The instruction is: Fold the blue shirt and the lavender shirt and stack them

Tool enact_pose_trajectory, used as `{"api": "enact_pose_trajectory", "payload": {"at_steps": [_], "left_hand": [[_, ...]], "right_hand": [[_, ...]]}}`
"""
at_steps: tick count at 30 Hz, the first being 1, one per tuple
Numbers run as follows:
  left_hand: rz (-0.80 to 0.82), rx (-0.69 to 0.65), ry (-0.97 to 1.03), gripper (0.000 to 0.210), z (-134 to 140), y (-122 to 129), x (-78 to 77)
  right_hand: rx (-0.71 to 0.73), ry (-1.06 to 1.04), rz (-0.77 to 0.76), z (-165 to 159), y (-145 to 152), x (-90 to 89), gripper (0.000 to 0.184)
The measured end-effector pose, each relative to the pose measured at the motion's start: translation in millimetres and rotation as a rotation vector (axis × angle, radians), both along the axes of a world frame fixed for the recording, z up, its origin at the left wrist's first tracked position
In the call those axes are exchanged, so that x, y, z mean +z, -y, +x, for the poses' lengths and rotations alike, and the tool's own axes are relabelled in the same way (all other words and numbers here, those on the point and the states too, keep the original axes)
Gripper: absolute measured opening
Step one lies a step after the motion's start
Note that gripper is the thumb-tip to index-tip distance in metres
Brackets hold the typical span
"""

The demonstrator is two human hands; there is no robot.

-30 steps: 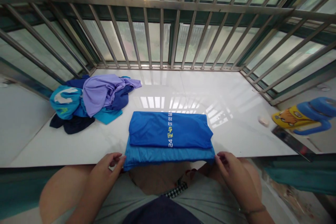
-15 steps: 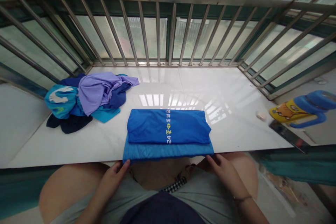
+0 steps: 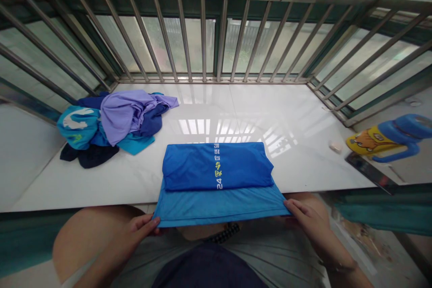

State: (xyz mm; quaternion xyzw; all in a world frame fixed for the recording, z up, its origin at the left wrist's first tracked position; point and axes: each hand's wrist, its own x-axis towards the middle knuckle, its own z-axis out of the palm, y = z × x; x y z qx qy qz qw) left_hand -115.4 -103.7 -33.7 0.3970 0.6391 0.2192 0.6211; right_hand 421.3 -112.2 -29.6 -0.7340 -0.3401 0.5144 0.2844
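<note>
A blue shirt (image 3: 192, 168) with a strip of white and yellow print lies partly folded at the front edge of the white ledge. Its lighter blue hem stretches past the edge toward me. My left hand (image 3: 143, 225) pinches the hem's left corner between thumb and fingers. At the opposite corner, my right hand (image 3: 300, 211) grips the cloth the same way. Between the two hands the hem hangs taut above my lap. The fingers under the cloth are partly hidden.
A heap of purple, navy and turquoise clothes (image 3: 123, 114) lies on the ledge at left. To the right are a yellow and blue bottle (image 3: 378, 139), a dark flat object (image 3: 369, 172) and a small pale lump (image 3: 335, 146). Metal bars (image 3: 221, 38) line the far side.
Both hands have drawn the hem toward me and outward, so more of the lighter blue cloth shows and it is stretched wider. The heap and bottle stay put.
</note>
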Motion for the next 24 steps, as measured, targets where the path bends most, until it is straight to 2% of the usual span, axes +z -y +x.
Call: {"api": "enact_pose_trajectory", "payload": {"at_steps": [6,9,11,13,15,18,20,22,24], "left_hand": [[-0.067,0.248,0.343,0.044,5,-9,0.2],[-0.065,0.452,0.477,0.033,16,-26,1.7],[-0.009,0.512,0.509,0.04,29,-37,5.1],[0.109,0.451,0.438,0.054,41,-45,8.4],[0.26,0.309,0.196,0.059,49,-47,8.7],[0.54,0.026,-0.306,0.052,51,-44,1.3],[0.763,-0.137,-0.544,0.045,51,-41,-6.5],[0.951,-0.267,-0.683,0.041,53,-40,-13.3],[1.068,-0.385,-0.773,0.039,60,-40,-17.8]], "right_hand": [[-0.251,-0.166,0.083,-18,-13,21.4,0.047],[-0.351,-0.327,0.184,-29,-31,21.7,0.042],[-0.4,-0.391,0.235,-39,-44,18.1,0.044],[-0.394,-0.348,0.278,-50,-55,12.1,0.051],[-0.293,-0.141,0.347,-59,-60,4.5,0.056],[-0.003,0.395,0.543,-64,-60,-7.9,0.054],[0.219,0.695,0.673,-66,-58,-15.3,0.049],[0.395,0.868,0.719,-69,-55,-21.2,0.044],[0.497,0.972,0.683,-75,-53,-25.1,0.044]]}}
